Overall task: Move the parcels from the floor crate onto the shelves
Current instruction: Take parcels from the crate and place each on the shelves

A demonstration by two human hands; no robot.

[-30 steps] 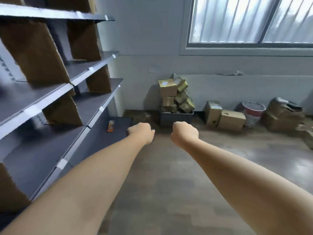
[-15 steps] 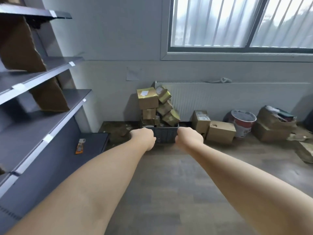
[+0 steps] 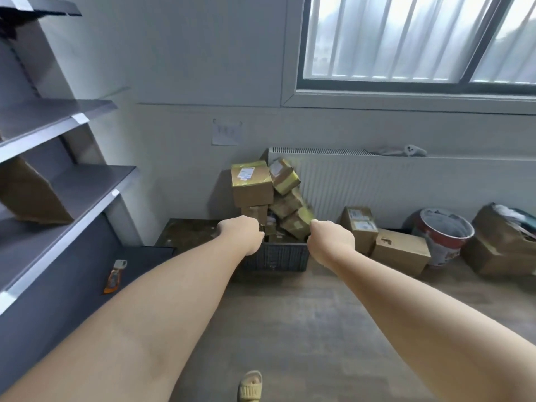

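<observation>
**A:** Head view. Tagging left hand [image 3: 242, 233] at 11 from centre: curled into a fist, gripping nothing visible.

**B:** Same for right hand [image 3: 330, 242] at 1: fingers folded under, holding nothing. Both arms stretched toward 12.

**A:** Locating crate [image 3: 275, 258]: dark, on the floor by the wall, between the two fists in frame. Touching it or not, cannot tell.

**B:** Marking parcels [image 3: 252, 184] heaped in it, stacked up toward 12. Top brown one carrying a white label, smaller ones leaning toward 1 in front of the radiator [image 3: 377, 181].

**A:** Noting shelves [image 3: 87, 184] at 9, grey, with brown cardboard pieces [image 3: 32, 198] on them. Orange item [image 3: 114, 277] on the lowest board at 8.

**B:** Adding loose boxes [image 3: 400, 250] and bucket [image 3: 443, 236] at 2 to 3. Window [image 3: 406, 39] at 1, slippered foot [image 3: 251, 387] at 6.
</observation>
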